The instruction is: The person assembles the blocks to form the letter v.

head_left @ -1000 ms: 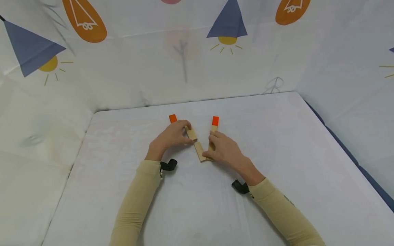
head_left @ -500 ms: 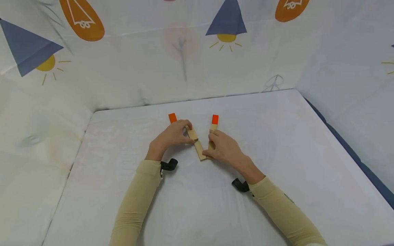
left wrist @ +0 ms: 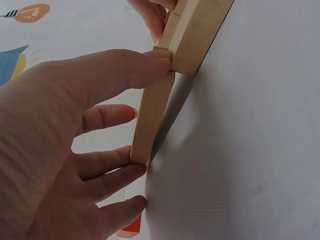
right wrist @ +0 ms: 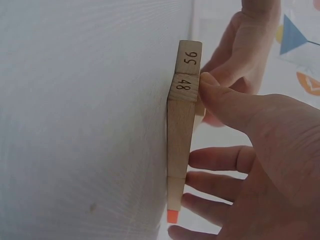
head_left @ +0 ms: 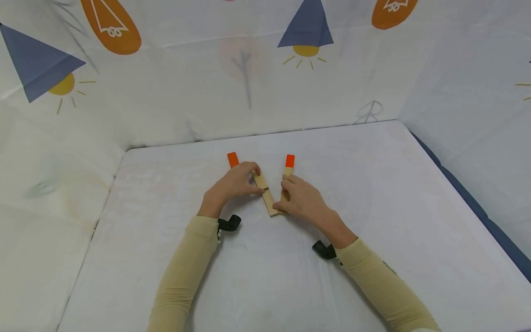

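Observation:
Wooden blocks lie in a V shape on the white table. In the head view, my left hand (head_left: pixel 233 182) pinches a block (head_left: pixel 260 179) on the V's left side, thumb at its near end and fingers at its far end. That end meets another block (head_left: pixel 269 204), which runs down to the point of the V. On the right side, my right hand (head_left: pixel 304 200) holds a block (head_left: pixel 284 196) lengthwise. In the right wrist view its thumb presses by the end of the block marked 48 (right wrist: pixel 182 86), beside another numbered block (right wrist: pixel 190 56).
Orange-red pieces top both arms of the V, one left (head_left: pixel 233 159) and one right (head_left: pixel 290 161). Black wrist cameras, left (head_left: pixel 230 223) and right (head_left: pixel 324 250), stick out over the white table (head_left: pixel 265 286). A printed cloth (head_left: pixel 178 92) hangs behind the table.
My left hand has shifted slightly right with its block, whose near end now lines up with the lower-left block. The right hand has stayed in place.

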{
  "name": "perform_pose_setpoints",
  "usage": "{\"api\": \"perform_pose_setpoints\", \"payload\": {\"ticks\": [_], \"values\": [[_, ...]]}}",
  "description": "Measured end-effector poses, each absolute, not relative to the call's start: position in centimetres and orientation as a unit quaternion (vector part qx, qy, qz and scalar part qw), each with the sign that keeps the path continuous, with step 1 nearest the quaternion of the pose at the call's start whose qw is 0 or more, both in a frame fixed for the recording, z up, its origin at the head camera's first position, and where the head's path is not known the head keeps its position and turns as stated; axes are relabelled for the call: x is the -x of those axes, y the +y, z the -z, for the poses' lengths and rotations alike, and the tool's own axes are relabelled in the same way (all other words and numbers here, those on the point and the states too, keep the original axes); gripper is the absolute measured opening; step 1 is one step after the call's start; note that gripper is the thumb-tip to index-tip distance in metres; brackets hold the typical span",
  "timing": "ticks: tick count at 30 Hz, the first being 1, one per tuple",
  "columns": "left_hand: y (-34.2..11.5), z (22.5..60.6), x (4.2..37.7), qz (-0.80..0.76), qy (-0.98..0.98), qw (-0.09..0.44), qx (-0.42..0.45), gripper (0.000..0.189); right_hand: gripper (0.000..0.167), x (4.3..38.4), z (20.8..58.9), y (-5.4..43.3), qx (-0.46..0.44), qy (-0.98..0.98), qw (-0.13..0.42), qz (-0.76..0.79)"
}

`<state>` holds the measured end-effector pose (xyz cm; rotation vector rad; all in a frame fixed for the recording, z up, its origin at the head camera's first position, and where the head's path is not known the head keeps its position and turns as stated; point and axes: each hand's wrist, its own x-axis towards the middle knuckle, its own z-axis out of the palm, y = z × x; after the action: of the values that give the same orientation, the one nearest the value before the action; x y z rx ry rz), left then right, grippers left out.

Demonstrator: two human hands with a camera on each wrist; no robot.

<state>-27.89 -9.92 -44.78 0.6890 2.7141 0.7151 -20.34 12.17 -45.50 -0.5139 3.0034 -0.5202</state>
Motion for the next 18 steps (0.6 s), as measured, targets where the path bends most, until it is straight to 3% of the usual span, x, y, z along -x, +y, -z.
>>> {"api": "perform_pose_setpoints", "payload": {"ticks": [18], "values": [[-10.05,45.11,28.05,-0.247,0.931,0.128,-0.237,0.042,0.045,20.48,45.69,12.21,0.164,0.970,0.033,0.174]]}}
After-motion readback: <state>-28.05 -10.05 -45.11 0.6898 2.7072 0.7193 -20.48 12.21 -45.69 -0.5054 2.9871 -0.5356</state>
